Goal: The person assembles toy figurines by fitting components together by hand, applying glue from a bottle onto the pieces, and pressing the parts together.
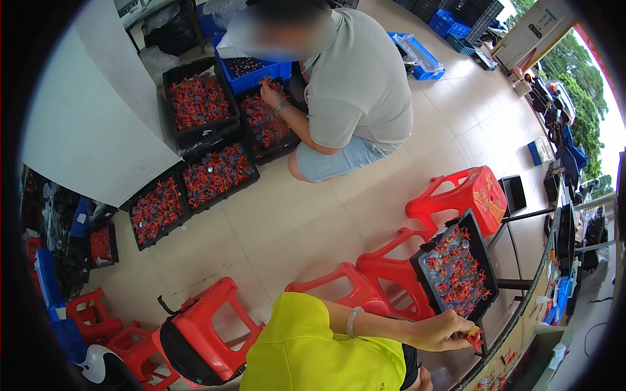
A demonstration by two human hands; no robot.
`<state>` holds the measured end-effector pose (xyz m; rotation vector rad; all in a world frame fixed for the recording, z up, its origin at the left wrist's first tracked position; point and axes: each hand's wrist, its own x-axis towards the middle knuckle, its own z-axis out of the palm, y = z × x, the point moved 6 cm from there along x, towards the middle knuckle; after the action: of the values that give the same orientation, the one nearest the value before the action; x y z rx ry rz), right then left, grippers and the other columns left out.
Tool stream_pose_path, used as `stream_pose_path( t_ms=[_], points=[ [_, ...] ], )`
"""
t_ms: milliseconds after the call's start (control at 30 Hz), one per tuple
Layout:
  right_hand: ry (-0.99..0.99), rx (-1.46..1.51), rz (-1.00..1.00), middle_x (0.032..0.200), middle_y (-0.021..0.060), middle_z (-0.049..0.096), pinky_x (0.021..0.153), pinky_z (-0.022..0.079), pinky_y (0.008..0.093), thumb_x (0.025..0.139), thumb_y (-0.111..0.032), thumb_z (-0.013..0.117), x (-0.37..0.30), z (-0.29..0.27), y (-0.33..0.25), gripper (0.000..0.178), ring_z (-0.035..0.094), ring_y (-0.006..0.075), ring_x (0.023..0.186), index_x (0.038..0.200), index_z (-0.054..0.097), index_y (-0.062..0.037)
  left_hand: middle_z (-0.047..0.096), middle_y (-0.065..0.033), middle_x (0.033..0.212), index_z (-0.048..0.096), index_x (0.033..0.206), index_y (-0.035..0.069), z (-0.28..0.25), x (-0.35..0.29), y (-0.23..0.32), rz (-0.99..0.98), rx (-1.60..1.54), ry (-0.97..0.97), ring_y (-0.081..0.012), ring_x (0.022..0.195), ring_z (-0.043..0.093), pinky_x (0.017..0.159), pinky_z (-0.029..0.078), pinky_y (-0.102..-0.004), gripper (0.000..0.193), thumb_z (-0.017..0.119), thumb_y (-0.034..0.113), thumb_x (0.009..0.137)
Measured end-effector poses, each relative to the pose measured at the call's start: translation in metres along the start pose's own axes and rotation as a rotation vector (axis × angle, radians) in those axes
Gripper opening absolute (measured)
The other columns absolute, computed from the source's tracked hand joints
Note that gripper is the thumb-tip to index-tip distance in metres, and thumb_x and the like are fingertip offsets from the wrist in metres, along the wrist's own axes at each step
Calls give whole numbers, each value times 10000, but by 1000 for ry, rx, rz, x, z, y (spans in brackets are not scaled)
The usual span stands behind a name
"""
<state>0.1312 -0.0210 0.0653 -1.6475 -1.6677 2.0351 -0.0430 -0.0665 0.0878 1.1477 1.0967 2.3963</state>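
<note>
My left hand (447, 331), with a pale bracelet at the wrist, reaches out to the right from my yellow-green sleeve. Its fingers are closed on a small red plastic piece (475, 336) with a yellow part, whose exact kind I cannot make out. Just beyond the hand, a black tray (493, 281) full of small red and purple pieces (456, 270) rests on red stools. A bit of skin (425, 378) shows at the lower edge beside dark shorts. Whether it belongs to my right hand or my leg is unclear.
A person (362, 78) in a grey shirt crouches over black trays (215, 179) of similar pieces. Red plastic stools (195, 332) stand nearby, one with a black bag (186, 348) on it. A workbench edge (515, 339) runs along the lower right. Blue crates (261, 75) are farther back.
</note>
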Motion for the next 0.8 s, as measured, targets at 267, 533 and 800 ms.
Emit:
stream_pose_path(
  t_ms=[267,533,800],
  points=[
    [21,1,20,1274,105,516,1009,367,365,932,-339,422,-6,-1,0,450,470,237,1184,1271,494,-52,655,-155,881,603,974,-43,-3,-2,-3,-104,18,-106,-244,803,654,708,478,-293,162,618,64,853],
    [23,15,29,1270,105,522,1010,367,367,927,-341,429,-8,2,0,449,472,238,1184,1263,506,-53,660,-146,872,606,971,-37,-6,-2,-6,-79,0,-76,-244,810,658,703,477,-291,161,622,72,854],
    [40,37,31,1266,106,527,1011,367,368,923,-343,437,-15,1,0,448,474,238,1184,1255,517,-54,661,-145,873,604,968,-35,-4,-2,-1,-94,-5,-98,-246,817,658,714,478,-286,159,623,73,852]
  ],
)
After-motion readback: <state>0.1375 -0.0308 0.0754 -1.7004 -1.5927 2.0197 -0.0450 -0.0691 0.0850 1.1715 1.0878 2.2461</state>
